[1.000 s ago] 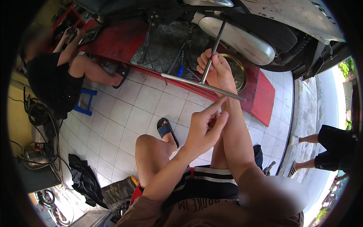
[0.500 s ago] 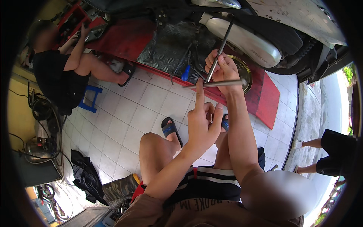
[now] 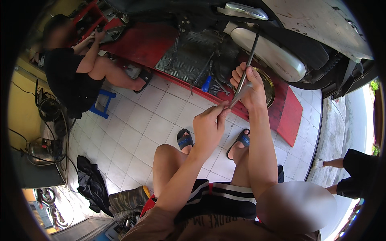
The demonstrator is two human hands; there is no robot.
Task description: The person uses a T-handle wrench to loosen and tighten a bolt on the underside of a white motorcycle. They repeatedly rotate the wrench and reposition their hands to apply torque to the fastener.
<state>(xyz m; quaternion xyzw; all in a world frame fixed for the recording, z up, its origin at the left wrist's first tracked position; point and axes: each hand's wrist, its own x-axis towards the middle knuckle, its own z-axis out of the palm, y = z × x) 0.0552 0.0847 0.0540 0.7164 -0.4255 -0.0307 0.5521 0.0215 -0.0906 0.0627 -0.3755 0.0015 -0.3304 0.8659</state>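
Observation:
My right hand (image 3: 254,90) is wrapped round the shaft of a long metal T-handle wrench (image 3: 253,52). At the near end of the wrench, my left hand (image 3: 208,126) pinches the handle between thumb and fingers. The shaft's far end points up toward the silver, oval engine cover (image 3: 267,56) of a motorbike; whether it touches anything there I cannot tell. Behind my right wrist lies a round, gold-coloured metal tray (image 3: 268,94), partly hidden. A screwdriver with a blue handle (image 3: 206,83) rests at the edge of the red lift platform (image 3: 138,52).
Several wrenches and other tools lie on the platform's ribbed metal plate (image 3: 167,60). To the left a person in black (image 3: 70,72) sits on a blue stool (image 3: 105,102), hands on an object. Black cloth (image 3: 90,182) lies on the tiled floor (image 3: 134,130). Another person's legs (image 3: 350,172) show at right.
My left index finger, stretched out against the handle before, has bent into a pinch on it. The wrench's crossbar has turned from nearly level to slanting. The whole view has shifted slightly.

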